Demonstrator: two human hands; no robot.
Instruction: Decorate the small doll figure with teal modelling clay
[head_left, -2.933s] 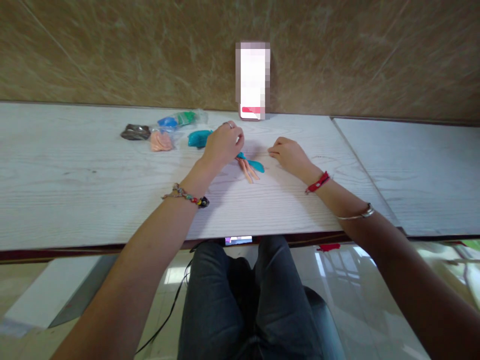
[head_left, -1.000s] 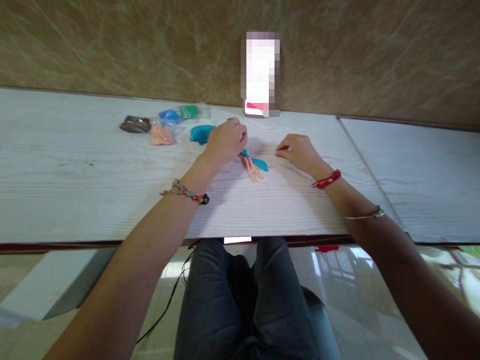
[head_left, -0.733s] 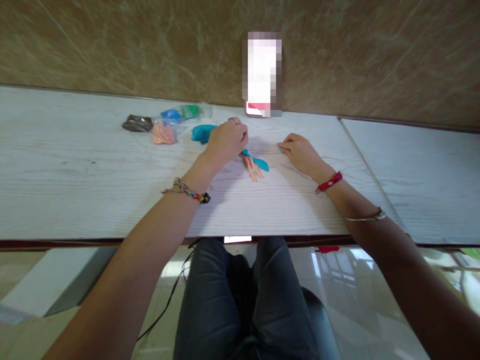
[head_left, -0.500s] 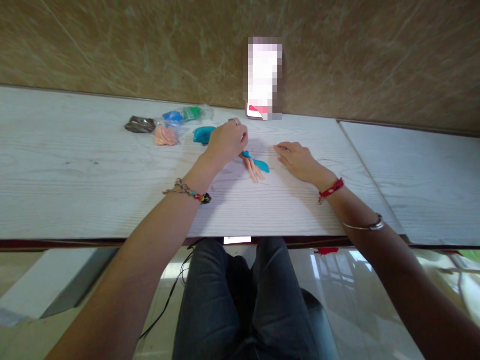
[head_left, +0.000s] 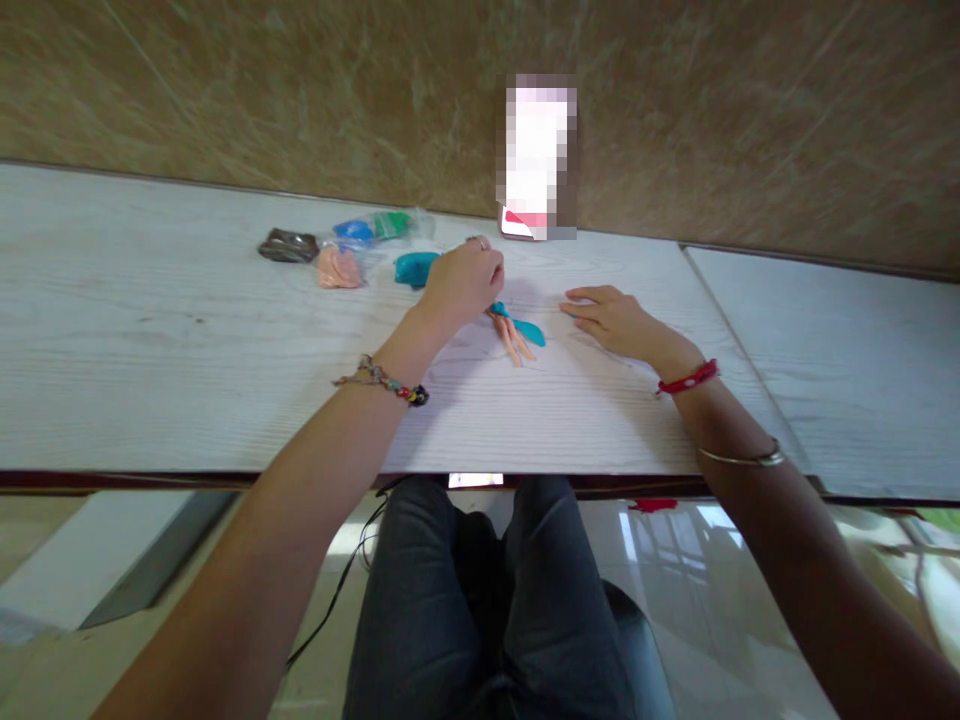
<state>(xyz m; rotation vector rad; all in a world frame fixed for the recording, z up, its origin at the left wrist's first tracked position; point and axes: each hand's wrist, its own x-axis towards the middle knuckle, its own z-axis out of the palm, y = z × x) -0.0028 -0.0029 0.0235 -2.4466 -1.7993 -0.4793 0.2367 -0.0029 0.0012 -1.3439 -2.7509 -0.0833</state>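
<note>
My left hand [head_left: 465,278], fingers curled into a pinch, is over a small modelling-clay figure [head_left: 512,340]. Thin peach legs and a flat teal piece [head_left: 529,332] stick out from under the hand; the figure's upper part is hidden by it. Just behind the wrist side lies a packet of teal clay [head_left: 415,268]. My right hand [head_left: 616,320] rests low on the white table to the right of the figure, its fingers stretched and slightly apart. A tiny teal bit [head_left: 572,315] shows at its fingertips, too small to make out well.
Bagged clay lies at the back left: brown [head_left: 289,245], peach [head_left: 340,267], blue [head_left: 353,232] and green [head_left: 391,224]. A phone [head_left: 536,160] with a blurred screen leans on the marble wall [head_left: 225,100]. The white table [head_left: 150,380] has a seam at the right.
My right hand has shifted a little to the right, its fingers spreading more, and a teal bit now shows there. My left hand stays at the figure. The view has shifted slightly.
</note>
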